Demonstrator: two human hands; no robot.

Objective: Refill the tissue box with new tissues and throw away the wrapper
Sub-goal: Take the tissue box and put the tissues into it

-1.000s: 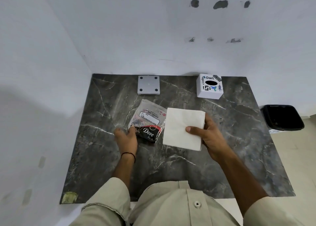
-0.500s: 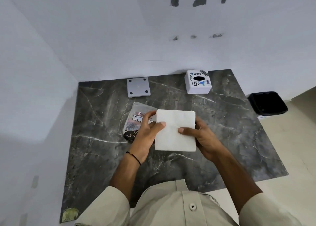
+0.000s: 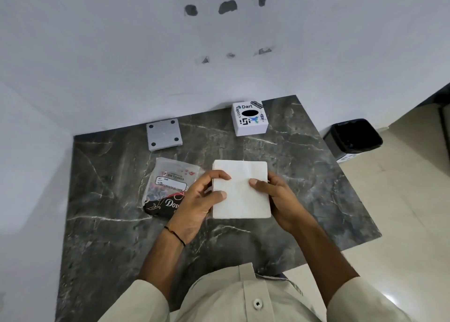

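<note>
both hands, left hand (image 3: 194, 207) and right hand (image 3: 277, 200), pinch the tissue stack (image 3: 241, 190) by its sides above the table's (image 3: 304, 187) middle, likely squaring it for the tissue box (image 3: 249, 118) far right; the empty wrapper (image 3: 168, 185) lies just left.

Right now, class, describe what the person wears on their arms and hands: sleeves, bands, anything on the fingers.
Both forearms are bare. The left hand has a thin dark cord bracelet at its wrist; the right hand shows no band, and no rings are visible. Pale beige shirt sleeves end near the elbows, and the shirt has a white button on its front.
</note>
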